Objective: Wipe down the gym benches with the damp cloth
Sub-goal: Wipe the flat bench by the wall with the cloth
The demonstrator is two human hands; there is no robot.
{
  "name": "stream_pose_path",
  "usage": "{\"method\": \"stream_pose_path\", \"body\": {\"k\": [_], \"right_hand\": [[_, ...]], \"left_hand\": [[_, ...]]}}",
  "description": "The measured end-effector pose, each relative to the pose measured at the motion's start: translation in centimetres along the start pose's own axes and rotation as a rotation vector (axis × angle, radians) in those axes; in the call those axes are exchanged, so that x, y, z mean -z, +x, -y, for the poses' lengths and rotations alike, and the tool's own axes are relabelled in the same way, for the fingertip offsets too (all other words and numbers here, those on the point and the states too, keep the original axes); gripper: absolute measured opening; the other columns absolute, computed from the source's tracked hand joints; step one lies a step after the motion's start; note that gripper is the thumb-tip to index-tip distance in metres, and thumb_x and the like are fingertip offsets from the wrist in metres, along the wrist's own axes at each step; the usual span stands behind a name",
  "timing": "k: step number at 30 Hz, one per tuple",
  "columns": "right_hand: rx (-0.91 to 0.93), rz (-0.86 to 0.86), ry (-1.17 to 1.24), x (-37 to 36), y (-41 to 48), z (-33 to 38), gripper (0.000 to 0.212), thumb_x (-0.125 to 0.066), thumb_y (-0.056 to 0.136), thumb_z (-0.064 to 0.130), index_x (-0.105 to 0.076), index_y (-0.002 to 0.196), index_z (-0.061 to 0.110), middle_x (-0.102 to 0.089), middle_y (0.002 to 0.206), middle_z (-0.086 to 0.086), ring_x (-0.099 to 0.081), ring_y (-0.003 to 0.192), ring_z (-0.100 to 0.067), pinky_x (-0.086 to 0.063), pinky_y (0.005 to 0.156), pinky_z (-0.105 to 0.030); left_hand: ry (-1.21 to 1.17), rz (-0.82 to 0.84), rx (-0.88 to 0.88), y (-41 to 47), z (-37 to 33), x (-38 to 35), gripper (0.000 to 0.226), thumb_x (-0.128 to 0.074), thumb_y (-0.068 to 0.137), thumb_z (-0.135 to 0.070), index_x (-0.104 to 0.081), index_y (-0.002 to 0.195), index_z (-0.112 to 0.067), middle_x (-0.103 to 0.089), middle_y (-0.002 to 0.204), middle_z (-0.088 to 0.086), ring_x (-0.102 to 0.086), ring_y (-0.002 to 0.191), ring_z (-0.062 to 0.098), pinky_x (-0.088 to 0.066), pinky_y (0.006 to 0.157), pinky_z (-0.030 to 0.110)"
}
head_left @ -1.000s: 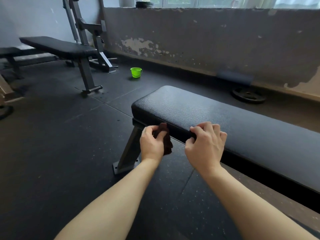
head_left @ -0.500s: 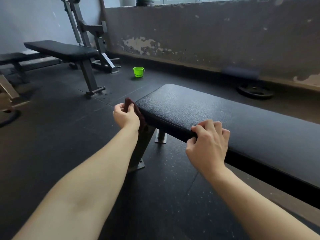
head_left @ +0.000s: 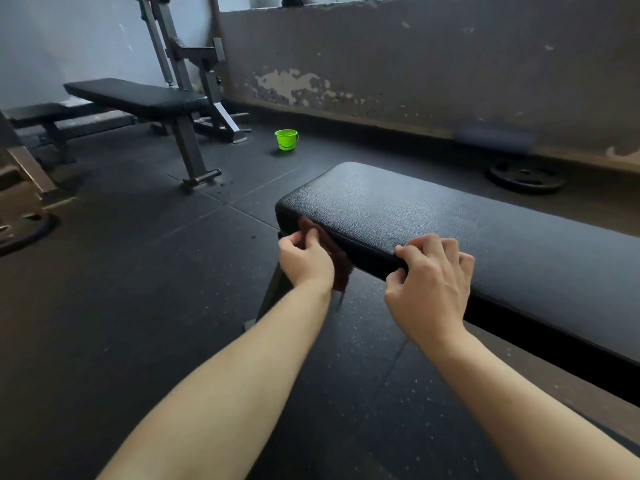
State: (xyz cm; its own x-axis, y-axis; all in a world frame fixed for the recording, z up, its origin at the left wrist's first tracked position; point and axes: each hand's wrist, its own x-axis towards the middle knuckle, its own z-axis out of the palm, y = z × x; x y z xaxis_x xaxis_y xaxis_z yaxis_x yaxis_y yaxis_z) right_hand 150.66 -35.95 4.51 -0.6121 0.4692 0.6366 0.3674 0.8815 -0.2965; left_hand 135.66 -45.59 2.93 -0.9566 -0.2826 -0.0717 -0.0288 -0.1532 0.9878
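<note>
Left hand (head_left: 304, 261) clutches the cloth (head_left: 343, 268) against the near edge of the bench (head_left: 433, 213), by its left corner. Right hand (head_left: 429, 282) grips that edge nearby, fingers curled over it.
</note>
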Motion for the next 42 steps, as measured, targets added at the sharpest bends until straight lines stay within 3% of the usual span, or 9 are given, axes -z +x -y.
{"method": "stream_pose_path", "body": {"k": [5, 9, 16, 20, 24, 29, 34, 37, 42], "right_hand": [[0.014, 0.015, 0.005, -0.2, 0.0, -0.2, 0.030, -0.066, 0.076, 0.017, -0.078, 0.102, 0.014, -0.065, 0.106, -0.001, -0.050, 0.107, -0.029, -0.032, 0.097, -0.043], [-0.004, 0.010, 0.009, -0.2, 0.0, 0.0, 0.030, -0.065, 0.075, 0.017, -0.079, 0.102, 0.014, -0.065, 0.105, -0.001, -0.051, 0.106, -0.028, -0.031, 0.097, -0.043], [-0.012, 0.010, 0.010, 0.0, 0.1, 0.3, 0.035, -0.059, 0.074, 0.021, -0.079, 0.102, 0.014, -0.065, 0.105, -0.001, -0.050, 0.106, -0.027, -0.032, 0.097, -0.044], [-0.008, -0.004, 0.001, -0.1, 0.0, 0.3, 0.031, -0.065, 0.073, 0.017, -0.079, 0.101, 0.014, -0.066, 0.104, -0.002, -0.050, 0.105, -0.028, -0.033, 0.096, -0.044], [0.008, 0.004, 0.004, 0.0, -0.1, 0.0, 0.031, -0.066, 0.075, 0.017, -0.079, 0.103, 0.014, -0.065, 0.104, -0.001, -0.049, 0.106, -0.027, -0.033, 0.096, -0.044], [0.005, 0.010, 0.017, 0.0, 0.0, -0.1, 0.032, -0.062, 0.075, 0.020, -0.079, 0.103, 0.014, -0.064, 0.104, 0.000, -0.050, 0.106, -0.028, -0.031, 0.097, -0.043], [0.009, 0.022, 0.017, 0.0, 0.0, 0.0, 0.030, -0.069, 0.075, 0.015, -0.079, 0.103, 0.013, -0.064, 0.105, 0.000, -0.049, 0.107, -0.027, -0.029, 0.096, -0.041], [0.001, 0.033, 0.008, 0.1, 0.1, 0.1, 0.030, -0.069, 0.074, 0.015, -0.079, 0.103, 0.013, -0.064, 0.105, 0.000, -0.049, 0.107, -0.027, -0.030, 0.095, -0.041], [0.023, 0.024, 0.002, 0.0, -0.1, -0.1, 0.035, -0.069, 0.072, 0.014, -0.079, 0.105, 0.012, -0.064, 0.105, -0.001, -0.049, 0.105, -0.028, -0.031, 0.095, -0.042]], "left_hand": [[-0.025, -0.094, 0.083, 6.1, -2.8, 0.0, 0.025, -0.066, 0.098, -0.026, -0.066, 0.110, -0.004, -0.073, 0.099, 0.010, -0.069, 0.083, 0.022, -0.049, 0.069, 0.025], [-0.008, -0.108, 0.089, 5.3, -2.4, -0.2, 0.014, -0.065, 0.098, -0.025, -0.059, 0.098, -0.013, -0.069, 0.094, 0.007, -0.070, 0.088, 0.026, -0.056, 0.082, 0.034], [0.084, 0.057, -0.026, -3.5, 0.5, -0.1, 0.024, -0.066, 0.097, -0.020, -0.062, 0.108, 0.001, -0.065, 0.105, 0.012, -0.058, 0.094, 0.020, -0.038, 0.078, 0.016], [0.067, 0.166, 0.007, -5.3, 0.6, -0.3, 0.020, -0.064, 0.099, -0.021, -0.057, 0.108, -0.005, -0.061, 0.110, 0.010, -0.058, 0.100, 0.020, -0.038, 0.080, 0.015], [0.046, 0.001, 0.030, 0.0, -1.2, -0.4, 0.024, -0.062, 0.099, -0.022, -0.058, 0.111, -0.002, -0.065, 0.114, 0.015, -0.062, 0.105, 0.027, -0.043, 0.090, 0.028], [0.010, -0.117, 0.122, 5.7, -2.9, -0.7, 0.018, -0.063, 0.099, -0.026, -0.060, 0.106, -0.009, -0.070, 0.106, 0.012, -0.069, 0.095, 0.026, -0.054, 0.088, 0.034], [0.046, -0.130, 0.073, 2.9, -1.6, -1.3, 0.016, -0.058, 0.102, -0.025, -0.054, 0.107, -0.011, -0.065, 0.112, 0.012, -0.065, 0.096, 0.027, -0.046, 0.083, 0.030], [0.070, -0.075, 0.019, -1.2, -0.1, -1.4, 0.017, -0.059, 0.100, -0.023, -0.053, 0.105, -0.008, -0.064, 0.114, 0.016, -0.063, 0.104, 0.032, -0.047, 0.093, 0.037], [0.052, 0.105, 0.010, -5.5, 0.8, -1.0, 0.014, -0.060, 0.101, -0.020, -0.051, 0.104, -0.010, -0.061, 0.111, 0.013, -0.060, 0.092, 0.020, -0.043, 0.073, 0.015]]}}
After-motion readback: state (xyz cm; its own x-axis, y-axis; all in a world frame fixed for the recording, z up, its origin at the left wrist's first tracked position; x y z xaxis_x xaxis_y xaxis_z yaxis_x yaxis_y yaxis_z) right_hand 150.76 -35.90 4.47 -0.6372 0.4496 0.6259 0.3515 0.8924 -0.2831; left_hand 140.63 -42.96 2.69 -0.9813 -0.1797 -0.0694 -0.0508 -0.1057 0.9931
